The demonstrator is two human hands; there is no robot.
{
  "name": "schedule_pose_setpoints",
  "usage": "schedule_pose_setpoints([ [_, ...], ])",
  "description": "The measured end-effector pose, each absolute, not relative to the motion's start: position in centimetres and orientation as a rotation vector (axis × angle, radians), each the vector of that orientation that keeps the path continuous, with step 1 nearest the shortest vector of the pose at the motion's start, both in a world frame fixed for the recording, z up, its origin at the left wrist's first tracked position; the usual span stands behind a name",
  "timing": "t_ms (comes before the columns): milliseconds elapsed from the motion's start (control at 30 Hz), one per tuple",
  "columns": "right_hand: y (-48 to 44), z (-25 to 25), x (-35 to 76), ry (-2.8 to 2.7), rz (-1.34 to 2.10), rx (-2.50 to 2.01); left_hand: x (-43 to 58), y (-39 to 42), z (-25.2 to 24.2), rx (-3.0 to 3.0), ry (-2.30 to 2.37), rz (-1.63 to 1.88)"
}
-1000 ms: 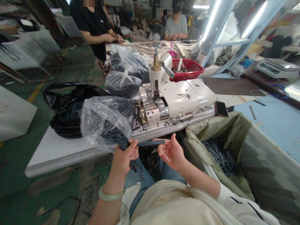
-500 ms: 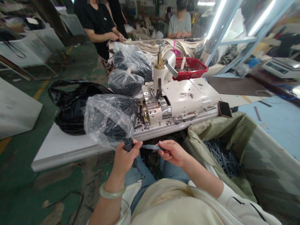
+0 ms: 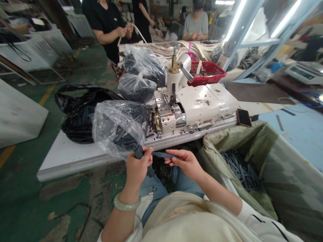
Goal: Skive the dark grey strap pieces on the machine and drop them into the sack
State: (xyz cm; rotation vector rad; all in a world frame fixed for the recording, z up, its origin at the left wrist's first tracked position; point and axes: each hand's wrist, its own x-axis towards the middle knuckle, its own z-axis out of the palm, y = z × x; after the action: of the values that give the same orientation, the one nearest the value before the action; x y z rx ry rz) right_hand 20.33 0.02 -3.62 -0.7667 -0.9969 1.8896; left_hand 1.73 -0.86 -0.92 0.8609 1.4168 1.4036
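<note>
My left hand (image 3: 138, 164) is closed around a bunch of dark grey strips (image 3: 137, 151) in front of the table edge. From it one flat grey strip (image 3: 161, 154) reaches across to my right hand (image 3: 185, 163), whose thumb and fingers pinch its other end. Just behind the left hand, a clear plastic bag (image 3: 111, 124) lies on the table with more dark strips inside. A cream-coloured machine (image 3: 202, 104) with a metal head stands on the table beyond my hands. Dark scraps lie around its base.
At my right a green-lined bin (image 3: 209, 143) holds many grey strips. A black bag (image 3: 75, 131) sits on the left, tied clear bags (image 3: 137, 87) behind. A red basket (image 3: 207, 80) and a phone (image 3: 243, 118) are near the machine. Co-workers (image 3: 107, 23) stand across the table.
Both hands stay close together with the strip between them. The right-hand fingers have shifted their hold along the strip's end. A co-worker at the back has lifted a pale strap.
</note>
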Motion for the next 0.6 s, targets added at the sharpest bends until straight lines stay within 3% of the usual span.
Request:
schedule_pose_setpoints([
  [300, -0.4, -2.4, 20.9, -0.595, 2.263, -0.535, 1.6, -0.6, -1.2, 0.882, 1.388, 1.437],
  [500, -0.4, -3.1, 21.4, -0.789, 2.172, -0.569, 1.4, -0.6, -1.2, 0.863, 1.383, 1.449],
  [600, -0.3, -3.1, 21.1, -1.287, 1.855, -0.727, 1.5, -0.6, -1.1, 0.841, 1.419, 1.421],
])
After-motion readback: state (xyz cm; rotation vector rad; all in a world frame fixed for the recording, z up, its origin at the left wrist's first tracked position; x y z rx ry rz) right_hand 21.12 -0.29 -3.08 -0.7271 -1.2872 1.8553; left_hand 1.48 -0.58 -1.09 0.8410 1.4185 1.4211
